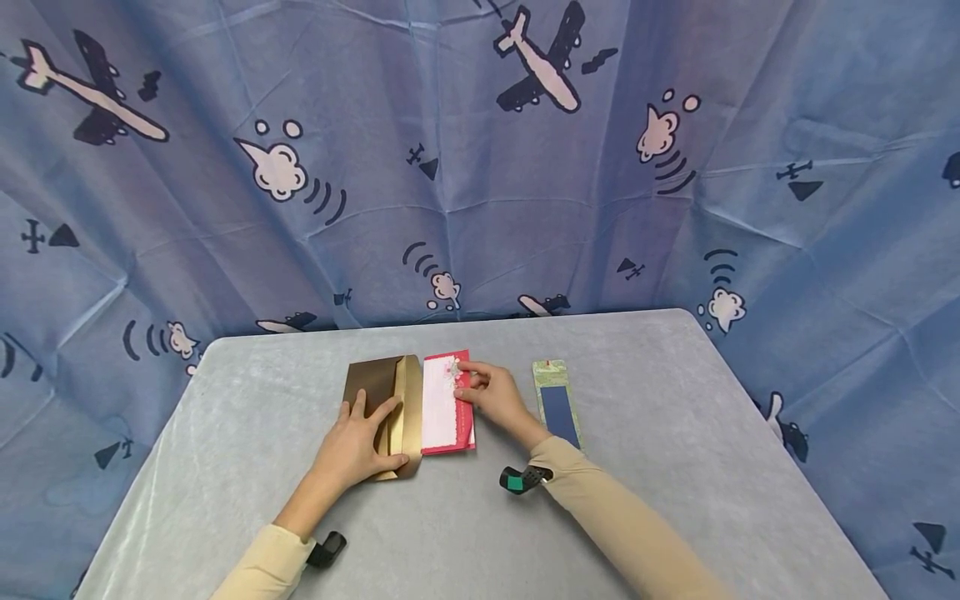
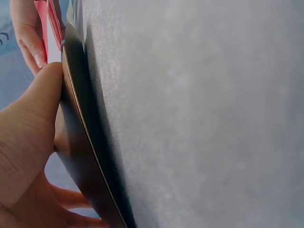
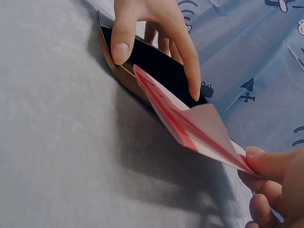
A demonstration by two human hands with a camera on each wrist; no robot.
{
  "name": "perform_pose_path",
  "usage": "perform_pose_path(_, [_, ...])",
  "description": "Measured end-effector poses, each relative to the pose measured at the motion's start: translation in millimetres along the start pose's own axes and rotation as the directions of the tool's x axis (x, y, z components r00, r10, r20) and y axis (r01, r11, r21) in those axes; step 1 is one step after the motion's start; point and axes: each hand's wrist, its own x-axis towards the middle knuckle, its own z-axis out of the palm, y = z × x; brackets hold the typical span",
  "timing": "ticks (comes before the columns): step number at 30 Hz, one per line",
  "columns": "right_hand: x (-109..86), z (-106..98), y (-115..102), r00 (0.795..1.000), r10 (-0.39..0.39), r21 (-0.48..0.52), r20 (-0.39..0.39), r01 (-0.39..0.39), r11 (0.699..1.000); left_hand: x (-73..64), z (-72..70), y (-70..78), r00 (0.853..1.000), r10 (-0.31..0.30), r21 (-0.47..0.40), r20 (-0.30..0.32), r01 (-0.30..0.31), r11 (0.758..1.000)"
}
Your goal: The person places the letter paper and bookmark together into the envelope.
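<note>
A brown envelope [image 1: 367,377] with a gold flap lies on the table. My left hand [image 1: 354,450] spreads its fingers over it, thumb and forefinger at the opening. In the right wrist view, the envelope's dark mouth [image 3: 156,69] gapes between that thumb and forefinger. Just right of it is a red and white card [image 1: 438,408] with a floral decoration. My right hand [image 1: 495,400] pinches the card's right edge between thumb and fingers. Seen from the right wrist, the card [image 3: 178,126] is tilted, its far end at the envelope's mouth.
A green strip with a dark blue panel [image 1: 558,408] lies to the right, partly behind the right forearm. The grey-covered table [image 1: 660,392] ends at a blue curtain [image 1: 450,167] printed with airplanes. Each wrist bears a dark device [image 1: 522,479].
</note>
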Motion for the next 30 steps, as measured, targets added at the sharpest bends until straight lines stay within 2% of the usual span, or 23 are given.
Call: perform_pose_path(30, [7.9,32.2,-2.9,0.995,-0.102,-0.042,0.012,0.103,0.994,-0.5,-2.8,-0.9,1.0,0.013,-0.025,0.027,-0.012,1.0])
